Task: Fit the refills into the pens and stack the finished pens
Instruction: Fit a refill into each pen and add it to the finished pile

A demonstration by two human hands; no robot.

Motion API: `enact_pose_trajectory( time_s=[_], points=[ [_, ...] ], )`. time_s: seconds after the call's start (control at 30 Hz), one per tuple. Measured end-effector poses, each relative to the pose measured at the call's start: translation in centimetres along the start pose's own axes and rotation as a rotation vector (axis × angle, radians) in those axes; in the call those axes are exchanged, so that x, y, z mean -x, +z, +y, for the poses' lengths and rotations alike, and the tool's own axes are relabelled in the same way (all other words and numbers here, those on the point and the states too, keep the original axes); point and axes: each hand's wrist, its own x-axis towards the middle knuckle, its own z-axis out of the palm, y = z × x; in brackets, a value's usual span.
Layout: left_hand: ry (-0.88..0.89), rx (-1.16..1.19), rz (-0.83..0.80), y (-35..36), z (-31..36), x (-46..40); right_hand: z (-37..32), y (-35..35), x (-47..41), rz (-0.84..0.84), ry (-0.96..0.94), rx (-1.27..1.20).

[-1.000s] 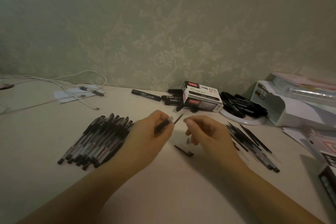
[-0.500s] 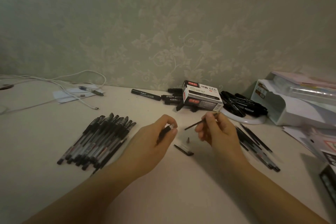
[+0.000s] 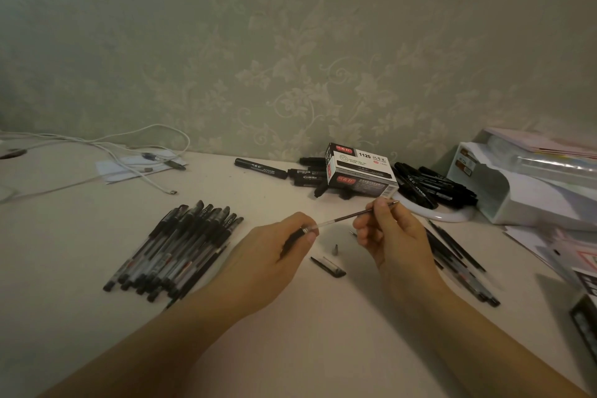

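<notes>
Head view: pale desk (image 3: 290,349) against patterned wall. Left hand (image 3: 268,262) grips pen barrel (image 3: 295,237); right hand (image 3: 392,236) pinches refill (image 3: 345,218), tail end at barrel mouth. Step: insertion. Next: keep refill coaxial, push home, fit tip cone (image 3: 335,249), cap (image 3: 328,266). Finished stack (image 3: 174,252) lies left.

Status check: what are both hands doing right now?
Left hand grips pen barrel. Right hand pinches refill, tail entering barrel. Nothing between them.
</notes>
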Motion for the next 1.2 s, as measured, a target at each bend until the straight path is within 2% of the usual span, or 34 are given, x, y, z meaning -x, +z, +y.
enact_pose_trajectory(
  time_s=[0.3, 0.6, 0.9, 1.07, 1.13, 1.2],
  points=[
    [-0.013, -0.052, -0.021, -0.1, -0.1, 0.1, -0.2, 0.0, 0.1, -0.014, -0.049, 0.095],
    [-0.026, -0.131, -0.048, -0.1, -0.5, 0.2, -0.5, 0.0, 0.4, -0.094, -0.212, 0.213],
    [-0.001, -0.051, -0.061, 0.0, 0.0, 0.1, -0.3, -0.2, 0.2, -0.119, -0.09, 0.096],
    [0.028, 0.023, -0.057, 0.3, 0.1, 0.0, 0.9, 0.9, 1.4, -0.355, -0.169, 0.414],
    [0.014, 0.022, -0.031, 0.2, -0.2, 0.0, 1.0, 1.0, 1.6, -0.355, -0.209, 0.558],
    [-0.01, -0.01, -0.006, 0.1, -0.6, -0.1, 1.0, 0.5, 1.2, -0.282, -0.295, 0.775]
  ],
)
